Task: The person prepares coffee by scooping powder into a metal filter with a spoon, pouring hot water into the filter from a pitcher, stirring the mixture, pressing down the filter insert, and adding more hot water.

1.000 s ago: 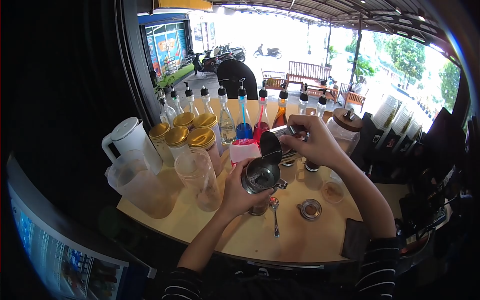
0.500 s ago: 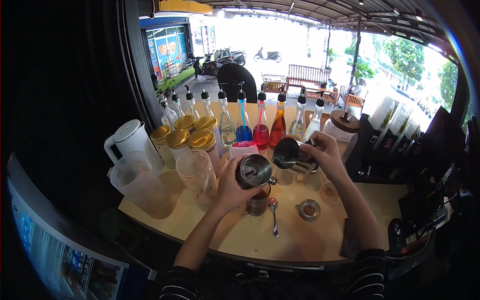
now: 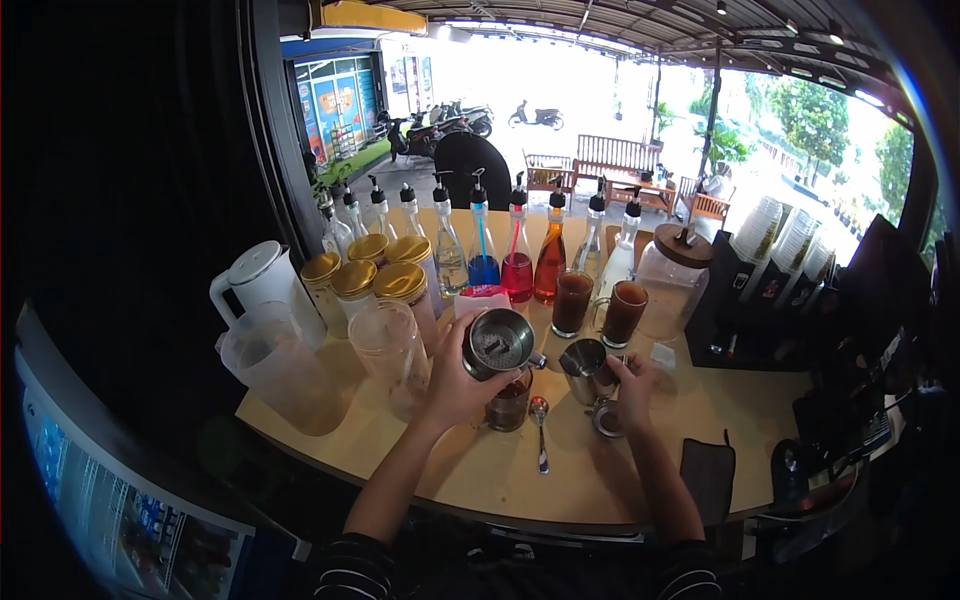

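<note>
My left hand [image 3: 455, 385] is wrapped round a metal cup [image 3: 499, 343] with a perforated disc inside, held above a glass of dark liquid [image 3: 508, 405]. The cup hides part of that glass. My right hand [image 3: 635, 390] grips the handle of a metal pitcher [image 3: 588, 370], which looks empty inside. Partly behind the pitcher is a small round metal and glass item [image 3: 607, 418]. A spoon [image 3: 541, 435] lies between the hands. Two glass mugs of brown drink, one [image 3: 572, 303] left of the other [image 3: 624, 313], stand beyond the pitcher.
Pump bottles [image 3: 517, 265] line the back. Gold-lidded jars [image 3: 402, 282], a clear jar [image 3: 388, 350], a plastic jug [image 3: 280, 370] and a white pitcher [image 3: 268, 285] stand left. At right are a wooden-lidded jar [image 3: 675, 285], stacked cups [image 3: 757, 230] and a dark cloth [image 3: 707, 478].
The metal pitcher has moved away from the cup, down and to the right, and turned more upright with my right hand. The cup in my left hand has shifted slightly left. Both mugs now show fully.
</note>
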